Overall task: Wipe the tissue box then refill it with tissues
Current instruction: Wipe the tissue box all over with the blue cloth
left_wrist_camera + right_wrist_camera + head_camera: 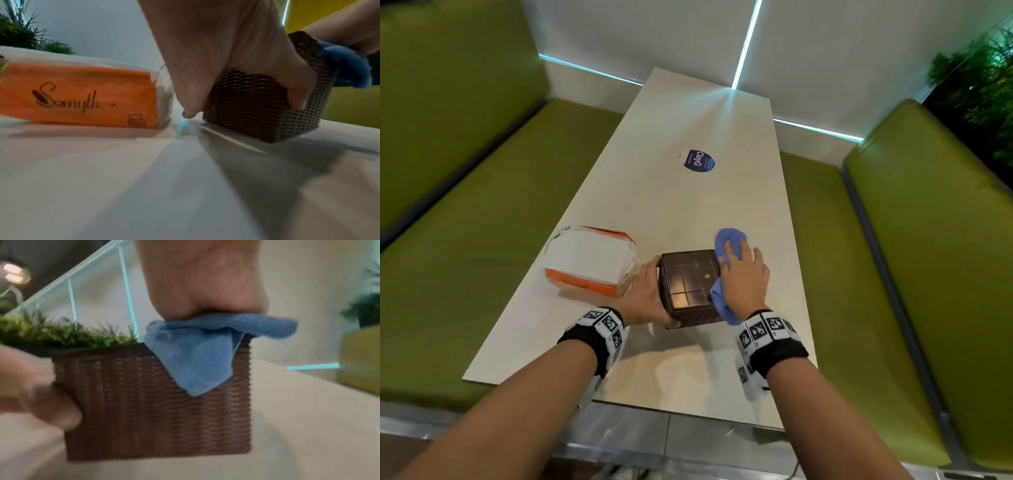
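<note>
A brown woven tissue box (690, 284) stands on the white table (688, 205), its glossy lid facing up. My left hand (645, 294) grips the box's left side, thumb on the near wall and fingers on the far wall; the left wrist view shows this hand (236, 61) wrapped around the box (257, 113). My right hand (741, 270) holds a bunched blue cloth (729, 240) and presses it on the box's right top edge. In the right wrist view the cloth (191, 353) hangs from the hand (201, 288) over the box wall (154, 410).
An orange and white tissue pack (590, 262) lies on the table just left of the box, printed side visible (82, 97). A purple sticker (700, 161) sits mid-table. Green bench seats (482, 222) flank both sides, with a white wall behind.
</note>
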Demonstrator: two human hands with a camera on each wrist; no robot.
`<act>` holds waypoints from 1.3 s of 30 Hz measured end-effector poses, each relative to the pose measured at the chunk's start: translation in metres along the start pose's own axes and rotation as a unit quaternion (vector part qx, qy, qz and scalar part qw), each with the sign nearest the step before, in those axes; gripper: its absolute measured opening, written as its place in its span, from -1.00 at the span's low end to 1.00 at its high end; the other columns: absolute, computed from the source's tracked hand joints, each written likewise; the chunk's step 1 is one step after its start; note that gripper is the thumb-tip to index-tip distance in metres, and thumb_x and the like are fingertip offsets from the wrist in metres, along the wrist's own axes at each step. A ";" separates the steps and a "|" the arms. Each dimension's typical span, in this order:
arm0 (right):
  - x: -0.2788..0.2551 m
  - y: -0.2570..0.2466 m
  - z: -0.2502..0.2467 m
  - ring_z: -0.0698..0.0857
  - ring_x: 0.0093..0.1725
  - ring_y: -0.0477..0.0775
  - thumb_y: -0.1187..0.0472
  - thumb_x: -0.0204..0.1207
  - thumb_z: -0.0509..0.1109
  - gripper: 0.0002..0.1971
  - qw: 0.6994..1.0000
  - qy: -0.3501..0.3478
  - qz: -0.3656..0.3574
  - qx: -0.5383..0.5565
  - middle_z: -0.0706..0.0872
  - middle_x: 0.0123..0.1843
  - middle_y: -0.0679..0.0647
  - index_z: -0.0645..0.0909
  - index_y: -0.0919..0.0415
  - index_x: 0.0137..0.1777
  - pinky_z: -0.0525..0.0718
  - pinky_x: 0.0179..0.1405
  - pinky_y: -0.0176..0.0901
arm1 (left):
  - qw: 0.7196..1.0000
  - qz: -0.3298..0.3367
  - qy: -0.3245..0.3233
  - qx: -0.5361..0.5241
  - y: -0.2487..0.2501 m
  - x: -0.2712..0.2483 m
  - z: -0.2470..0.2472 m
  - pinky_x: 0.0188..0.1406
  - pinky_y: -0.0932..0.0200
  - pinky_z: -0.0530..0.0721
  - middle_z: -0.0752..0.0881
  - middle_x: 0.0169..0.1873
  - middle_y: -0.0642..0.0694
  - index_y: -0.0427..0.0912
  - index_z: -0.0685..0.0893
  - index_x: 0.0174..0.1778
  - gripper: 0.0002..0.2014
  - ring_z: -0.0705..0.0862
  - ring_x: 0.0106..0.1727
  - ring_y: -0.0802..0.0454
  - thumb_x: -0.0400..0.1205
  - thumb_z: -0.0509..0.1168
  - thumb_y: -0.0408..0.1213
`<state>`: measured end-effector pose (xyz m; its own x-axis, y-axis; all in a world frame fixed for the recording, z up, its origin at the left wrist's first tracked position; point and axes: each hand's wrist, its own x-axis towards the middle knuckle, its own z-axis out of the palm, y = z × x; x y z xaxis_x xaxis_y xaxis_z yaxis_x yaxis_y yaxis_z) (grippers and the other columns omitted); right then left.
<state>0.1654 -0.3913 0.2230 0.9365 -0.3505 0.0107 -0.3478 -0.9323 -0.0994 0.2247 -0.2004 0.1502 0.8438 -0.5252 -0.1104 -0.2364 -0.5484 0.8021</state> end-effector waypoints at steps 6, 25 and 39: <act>-0.041 -0.056 0.028 0.30 0.64 0.22 -0.02 0.68 -0.06 -0.49 0.996 0.041 -0.077 0.002 0.28 0.67 0.17 0.44 0.05 0.55 0.35 0.56 0.14 | 1.000 -0.011 -0.010 0.004 0.000 0.005 0.001 0.56 -0.06 0.35 0.36 0.40 -0.19 -0.30 0.12 0.61 0.28 0.37 0.42 -0.08 0.02 0.45 0.25; 0.030 0.002 0.001 0.68 0.21 0.23 0.18 0.70 0.12 -0.71 0.989 -0.038 0.135 0.045 0.67 0.25 0.22 0.47 0.28 0.33 0.58 -0.07 -0.06 | 0.999 -0.023 -0.025 -0.011 0.009 -0.015 0.000 0.63 -0.04 0.25 0.16 0.48 -0.11 -0.15 -0.17 0.66 0.50 0.13 0.58 -0.04 -0.11 0.59 0.11; -0.039 -0.051 0.020 0.15 0.64 0.48 -0.10 0.72 -0.11 -0.48 0.999 0.013 -0.041 0.015 0.16 0.69 0.32 0.14 -0.07 0.67 0.09 0.56 0.47 | 1.000 0.018 0.007 0.014 0.014 -0.010 0.002 0.52 0.01 0.36 0.29 0.35 -0.13 -0.25 0.03 0.60 0.45 0.32 0.46 -0.05 -0.21 0.47 0.24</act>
<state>0.1474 -0.3280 0.2076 0.9604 -0.2747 0.0466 -0.2671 -0.9552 -0.1271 0.2121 -0.2044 0.1608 0.8412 -0.5358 -0.0733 -0.2804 -0.5480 0.7881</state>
